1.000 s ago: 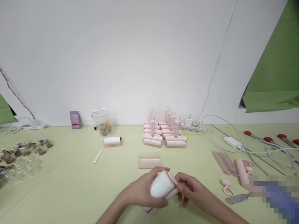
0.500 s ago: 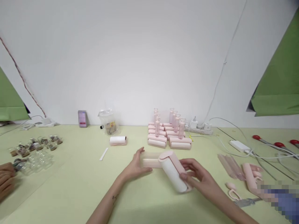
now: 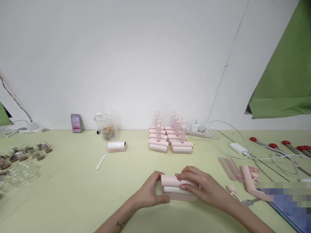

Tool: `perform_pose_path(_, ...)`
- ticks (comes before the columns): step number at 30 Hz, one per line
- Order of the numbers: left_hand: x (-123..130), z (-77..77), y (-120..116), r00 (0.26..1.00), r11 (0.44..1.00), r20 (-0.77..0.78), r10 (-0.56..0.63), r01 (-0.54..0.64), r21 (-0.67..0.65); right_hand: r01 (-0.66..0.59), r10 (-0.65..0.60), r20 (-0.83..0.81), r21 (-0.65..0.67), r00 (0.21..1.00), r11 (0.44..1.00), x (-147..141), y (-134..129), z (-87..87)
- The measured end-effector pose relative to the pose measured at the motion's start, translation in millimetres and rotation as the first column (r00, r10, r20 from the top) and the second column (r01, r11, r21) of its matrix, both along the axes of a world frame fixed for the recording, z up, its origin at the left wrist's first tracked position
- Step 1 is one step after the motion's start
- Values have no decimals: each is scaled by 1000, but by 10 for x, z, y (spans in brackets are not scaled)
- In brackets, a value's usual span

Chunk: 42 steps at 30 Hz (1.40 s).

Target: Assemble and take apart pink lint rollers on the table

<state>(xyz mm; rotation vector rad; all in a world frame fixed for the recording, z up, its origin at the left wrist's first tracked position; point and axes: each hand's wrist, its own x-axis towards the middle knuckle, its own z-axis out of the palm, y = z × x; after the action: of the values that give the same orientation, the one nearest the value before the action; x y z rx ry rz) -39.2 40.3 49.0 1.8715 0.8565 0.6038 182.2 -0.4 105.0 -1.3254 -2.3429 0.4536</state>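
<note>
Low over the front of the table, a pink lint roller [image 3: 168, 180] with a white roll lies level between my hands. A see-through pink cover [image 3: 178, 196] shows along its lower side. My left hand [image 3: 152, 191] grips the left end, thumb in front and fingers behind. Across the right part, my right hand [image 3: 199, 183] is closed with its fingers on top of the casing. The right end of the roller is hidden under that hand.
Finished-looking pink lint rollers [image 3: 158, 145] with upright handles stand in rows at the back. Left of them are a white roll [image 3: 116, 146], a white strip [image 3: 100, 161] and a plastic bag [image 3: 107, 127]. Clear pink covers [image 3: 230, 169], a pink casing [image 3: 249, 181] and cables lie right.
The lint roller has turned from slanted to level and come nearer. The clear cover, earlier in my left hand, is now against the roller. The view has shifted right.
</note>
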Motion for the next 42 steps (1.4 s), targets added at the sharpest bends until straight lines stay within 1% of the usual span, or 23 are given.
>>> perform_pose_path(3, 8, -8, 18, 1000, 1000, -3, -11, 11, 9, -9, 9, 51, -9, 999, 1000, -67, -14, -33)
perform_pose_path(6, 14, -14, 18, 1000, 1000, -8, -13, 13, 9, -13, 13, 35, -19, 999, 1000, -34, -10, -27)
perform_pose_path(7, 14, -13, 16, 1000, 1000, -9, -12, 12, 10, 10, -10, 20, -6, 1000, 1000, 25, 6, -7)
perform_pose_path(8, 14, -10, 13, 1000, 1000, -11, -13, 13, 11, 74, -74, 26, 22, 997, 997, 114, 33, 22)
perform_pose_path(9, 13, -4, 10, 1000, 1000, -14, -16, 16, 11, 172, -176, 53, 63, 983, 983, 231, 72, 59)
perform_pose_path(10, 13, 4, 6, 1000, 1000, -16, -18, 19, 9, 294, -304, 84, 114, 949, 949, 369, 120, 100)
perform_pose_path(11, 12, 12, 2, 1000, 1000, -19, -19, 19, 7, 420, -450, 169, 184, 877, 888, 521, 176, 140)
perform_pose_path(12, 12, 21, -2, 1000, 1000, -20, -19, 19, 4, 487, -529, 222, 218, 820, 846, 676, 236, 174)
perform_pose_path(14, 11, 38, -10, 1000, 1000, -20, -19, 19, -1, 579, -634, 283, 260, 720, 773, 955, 348, 199)
perform_pose_path(15, 10, 43, -14, 1000, 1000, -19, -19, 19, -2, 606, -664, 308, 272, 681, 747, 1063, 392, 185)
perform_pose_path(17, 8, 47, -21, 1000, 1000, -14, -18, 19, 6, 636, -695, 344, 283, 631, 718, 1198, 445, 110)
perform_pose_path(18, 6, 46, -23, 1000, 1000, -11, -18, 18, 13, 641, -696, 356, 277, 624, 716, 1228, 453, 59)
perform_pose_path(21, 3, 37, -27, 1000, 999, -12, -16, 16, 29, 640, -671, 364, 221, 645, 736, 1202, 433, -63)
perform_pose_path(23, 2, 27, -26, 1000, 999, -14, -14, 15, 38, 622, -630, 346, 151, 695, 768, 1113, 395, -57)
perform_pose_path(25, 2, 18, -24, 1000, 998, -10, -12, 12, 54, 566, -558, 304, 71, 772, 821, 967, 343, 43)
perform_pose_path(26, 2, 14, -22, 1000, 998, -8, -11, 11, 62, 515, -502, 274, 27, 820, 857, 873, 311, 124)
perform_pose_path(28, 3, 9, -19, 1000, 997, -8, -12, 12, 74, 367, -347, 217, -55, 912, 929, 657, 241, 318)
perform_pose_path(29, 4, 7, -17, 1000, 997, -10, -13, 14, 77, 253, -230, 185, -106, 955, 962, 544, 208, 417)
perform_pose_path(30, 4, 5, -16, 1000, 997, -13, -15, 16, 81, 161, -134, 195, -131, 972, 978, 437, 178, 508)
perform_pose_path(32, 5, 1, -12, 1000, 996, -17, -17, 18, 89, 31, 6, 286, -123, 958, 992, 254, 139, 652)
perform_pose_path(35, 8, -7, -5, 1000, 995, -22, -13, 15, 96, -64, 92, 433, -81, 896, 995, 76, 141, 774)
perform_pose_path(38, 9, -3, -4, 999, 995, -29, -15, 18, 100, -89, 114, 532, -72, 839, 993, -72, 183, 861)
perform_pose_path(42, 9, 23, -12, 999, 995, -40, -21, 24, 99, -94, 167, 687, -142, 707, 985, -375, 227, 1000)
